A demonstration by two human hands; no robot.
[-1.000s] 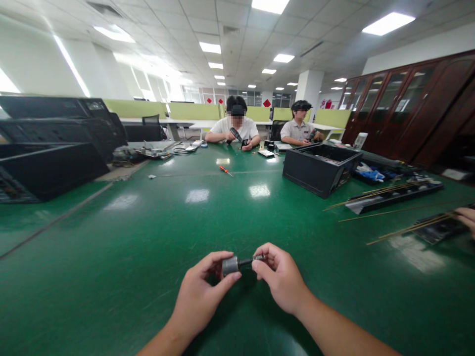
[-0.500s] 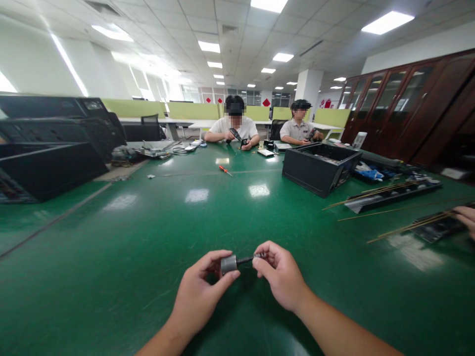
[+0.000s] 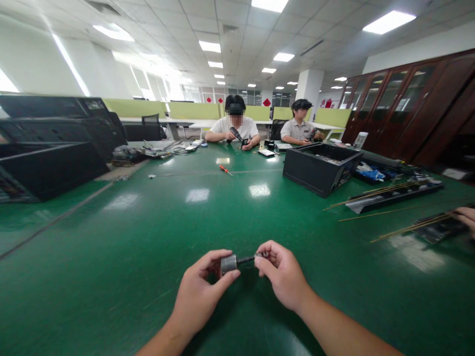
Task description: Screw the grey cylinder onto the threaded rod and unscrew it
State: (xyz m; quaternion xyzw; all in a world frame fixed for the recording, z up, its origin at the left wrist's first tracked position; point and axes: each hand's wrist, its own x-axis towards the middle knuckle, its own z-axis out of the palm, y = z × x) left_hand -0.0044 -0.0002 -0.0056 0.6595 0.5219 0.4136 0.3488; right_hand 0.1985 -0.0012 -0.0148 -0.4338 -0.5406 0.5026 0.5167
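In front of me, low over the green table [image 3: 156, 247], I hold what looks like a hole saw [image 3: 229, 264]: a short grey metal cylinder with a thin dark shaft leading right. My left hand [image 3: 198, 289] is closed round the grey cylinder, thumb below and fingers above. At the other end, my right hand [image 3: 284, 279] pinches the silvery tip of the shaft between thumb and fingers. The tool lies nearly level, and the right fingers partly cover its end.
An orange-handled screwdriver [image 3: 224, 169] lies farther back. Black computer cases [image 3: 321, 168] stand right and left. Thin brass-coloured rods [image 3: 386, 190] lie at right, where another person's hand [image 3: 465, 216] rests near a dark part. Two people [image 3: 234, 128] sit opposite, holding power tools.
The right hand and the shaft's tip have shifted very slightly right. The left hand keeps its hold on the cylinder.
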